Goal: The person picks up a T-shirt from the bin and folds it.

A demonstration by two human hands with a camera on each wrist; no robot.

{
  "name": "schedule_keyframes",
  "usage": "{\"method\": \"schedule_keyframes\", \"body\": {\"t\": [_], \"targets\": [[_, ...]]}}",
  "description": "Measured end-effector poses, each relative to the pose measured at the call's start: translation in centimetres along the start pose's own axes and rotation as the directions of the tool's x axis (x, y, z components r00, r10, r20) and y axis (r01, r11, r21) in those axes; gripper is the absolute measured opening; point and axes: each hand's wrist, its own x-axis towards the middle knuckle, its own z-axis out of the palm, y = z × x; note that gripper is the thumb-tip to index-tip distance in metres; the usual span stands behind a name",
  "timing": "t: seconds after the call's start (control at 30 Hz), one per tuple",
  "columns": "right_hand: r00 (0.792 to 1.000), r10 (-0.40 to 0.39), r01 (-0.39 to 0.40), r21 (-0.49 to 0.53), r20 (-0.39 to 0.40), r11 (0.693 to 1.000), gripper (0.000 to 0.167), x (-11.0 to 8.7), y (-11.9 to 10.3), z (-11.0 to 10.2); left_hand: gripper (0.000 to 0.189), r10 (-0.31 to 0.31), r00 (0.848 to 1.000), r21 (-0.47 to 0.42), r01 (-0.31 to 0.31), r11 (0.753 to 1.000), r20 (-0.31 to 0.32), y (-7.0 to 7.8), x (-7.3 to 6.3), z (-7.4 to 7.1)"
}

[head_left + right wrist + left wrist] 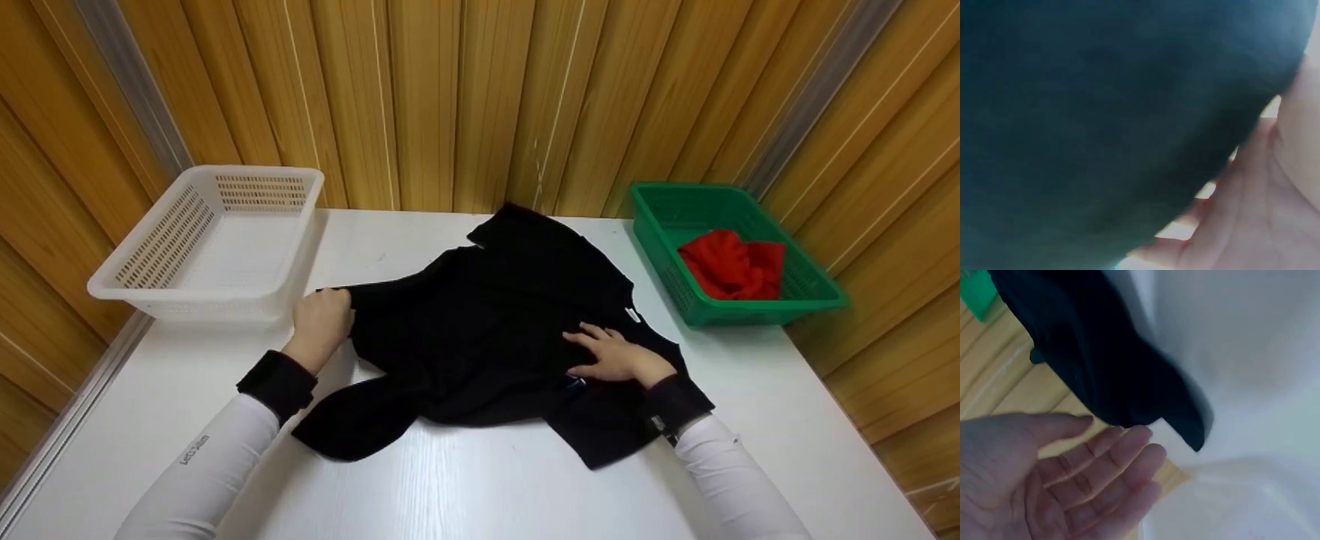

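A black short-sleeved shirt lies spread but creased on the white table, its collar with a small white tag toward the right. My left hand is at its left end, knuckles up in the head view. Seen from the left wrist, that left hand has loosely bent fingers, thumb apart, with fingertips right at the edge of the dark cloth. On the collar side, my right hand rests on the shirt with fingers spread. Dark cloth fills most of the right wrist view and hides those fingertips.
At the left stands a white plastic basket, close beside my left hand. A green basket stands at the right with a red cloth inside. Behind the table rises a wood-panelled wall.
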Motion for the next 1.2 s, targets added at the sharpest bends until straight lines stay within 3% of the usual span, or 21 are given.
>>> {"method": "schedule_keyframes", "body": {"t": [0.1, 0.23, 0.37, 0.47, 0.63, 0.77, 0.93, 1.0, 1.1, 1.2], "targets": [[0.998, 0.008, -0.01, -0.035, -0.061, 0.999, 0.063, 0.8, -0.1, -0.8, 0.041, 0.074, 0.997, -0.024, -0.074, 0.997, 0.029, 0.9, -0.9, 0.8], [0.982, 0.014, -0.024, -0.052, -0.186, 0.998, 0.062, 2.5, 0.1, -1.7, 0.066, 0.117, 0.991, -0.024, -0.116, 0.993, 0.068, 2.1, -1.4, 1.6], [0.983, 0.017, -0.026, -0.049, -0.183, 0.998, 0.075, 4.7, 0.7, -2.2, 0.079, 0.131, 0.98, -0.085, -0.12, 0.989, 0.149, 3.0, -1.3, 2.3], [0.995, 0.031, -0.032, -0.01, -0.096, 0.999, 0.08, 6.0, 1.2, -2.4, 0.081, 0.137, 0.952, -0.143, -0.101, 0.985, 0.274, 3.2, -1.0, 2.6], [0.996, 0.092, -0.093, 0.078, 0.014, 0.993, 0.088, 6.9, 2.0, -2.4, 0.088, 0.126, 0.874, -0.234, -0.014, 0.972, 0.47, 2.0, 0.3, 3.0], [0.986, 0.163, -0.165, 0.08, 0.036, 0.983, 0.099, 6.6, 2.4, -2.5, 0.101, 0.091, 0.849, -0.256, 0.054, 0.965, 0.52, 0.4, 1.8, 3.6], [0.968, 0.246, -0.249, 0.077, 0.048, 0.965, 0.105, 6.0, 2.8, -2.5, 0.106, 0.052, 0.857, -0.256, 0.095, 0.962, 0.513, -1.6, 3.3, 5.0], [0.963, 0.264, -0.268, 0.081, 0.05, 0.96, 0.106, 5.8, 2.9, -2.4, 0.099, 0.06, 0.871, -0.245, 0.071, 0.967, 0.487, -2.1, 3.7, 5.6], [0.958, 0.281, -0.284, 0.09, 0.049, 0.954, 0.107, 5.6, 3.1, -2.5, 0.078, 0.101, 0.918, -0.201, -0.024, 0.979, 0.385, -2.4, 4.1, 6.0], [0.955, 0.296, -0.298, 0.084, 0.035, 0.951, 0.101, 5.4, 3.5, -2.5, 0.051, 0.175, 0.964, -0.115, -0.154, 0.981, 0.199, -2.1, 4.3, 5.9]]}}
